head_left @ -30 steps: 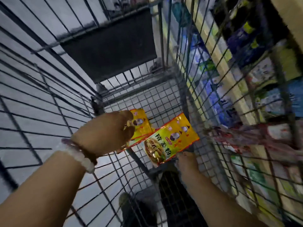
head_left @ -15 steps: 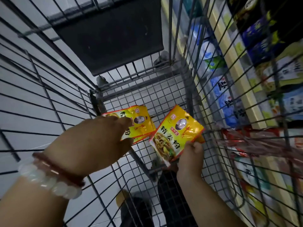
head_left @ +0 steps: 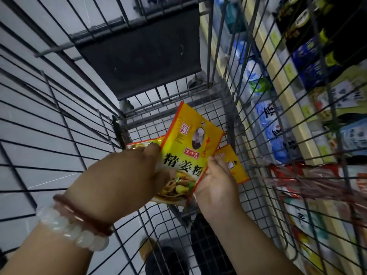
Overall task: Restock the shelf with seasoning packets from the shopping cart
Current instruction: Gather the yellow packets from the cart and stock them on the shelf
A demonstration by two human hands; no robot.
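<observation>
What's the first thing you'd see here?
A bright yellow seasoning packet in the middle, held between the left hand and right hand inside the wire shopping cart. Colorful shelf goods show through its right side.

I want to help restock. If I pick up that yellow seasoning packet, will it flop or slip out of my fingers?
Probably a bit floppy: the yellow seasoning packet is a flat, thin pouch that the left hand holds by one edge. It looks light, since a few fingers carry it. Its glossy surface may be slippery, so pinch an edge firmly, as the right hand seems to.
</observation>
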